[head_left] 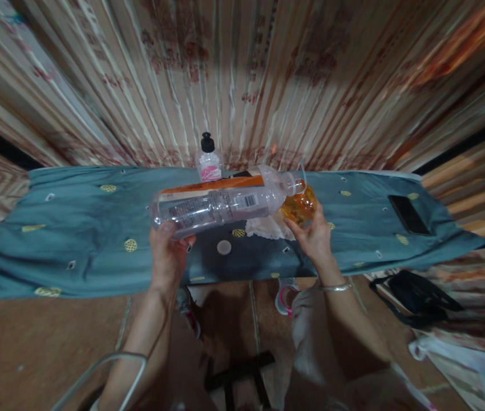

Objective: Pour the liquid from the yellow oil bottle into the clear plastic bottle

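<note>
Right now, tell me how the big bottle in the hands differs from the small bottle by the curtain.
The big bottle lies tipped sideways in the left hand; the small bottle stands upright on the cloth. The big bottle's neck is open, the small bottle wears a black cap. Both are clear plastic with labels.

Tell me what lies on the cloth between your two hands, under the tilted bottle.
Head view: between the left hand and right hand, under the bottle, lie a small white cap and a white lacy cloth on the teal cloth.

Teal cloth (75,228) w/ yellow dots.
</note>
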Demonstrator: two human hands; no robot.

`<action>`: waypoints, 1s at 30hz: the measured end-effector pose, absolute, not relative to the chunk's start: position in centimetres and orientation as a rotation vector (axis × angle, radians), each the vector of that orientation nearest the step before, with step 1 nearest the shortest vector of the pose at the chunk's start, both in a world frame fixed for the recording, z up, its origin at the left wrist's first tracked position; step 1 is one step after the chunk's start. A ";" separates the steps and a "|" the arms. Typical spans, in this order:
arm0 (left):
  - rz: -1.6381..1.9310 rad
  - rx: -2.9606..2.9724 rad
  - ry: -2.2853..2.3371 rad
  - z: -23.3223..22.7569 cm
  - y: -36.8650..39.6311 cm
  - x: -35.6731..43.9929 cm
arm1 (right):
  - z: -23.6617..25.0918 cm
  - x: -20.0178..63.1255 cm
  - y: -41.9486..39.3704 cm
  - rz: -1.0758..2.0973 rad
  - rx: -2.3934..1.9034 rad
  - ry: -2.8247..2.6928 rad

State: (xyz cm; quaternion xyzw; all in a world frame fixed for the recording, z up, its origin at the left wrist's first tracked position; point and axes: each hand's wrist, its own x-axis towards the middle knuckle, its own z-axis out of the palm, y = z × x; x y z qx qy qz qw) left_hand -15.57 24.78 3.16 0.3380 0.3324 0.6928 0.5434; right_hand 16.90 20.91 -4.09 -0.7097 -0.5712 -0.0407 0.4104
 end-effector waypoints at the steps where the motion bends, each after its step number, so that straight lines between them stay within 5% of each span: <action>1: 1.650 0.798 0.789 3.1 24.8 -15.6 | -4.1 16.9 20.9 -0.102 -1.788 -1.439; 30: 1.635 0.808 0.807 2.8 24.9 -15.9 | -4.3 17.0 20.9 -0.059 -1.800 -1.412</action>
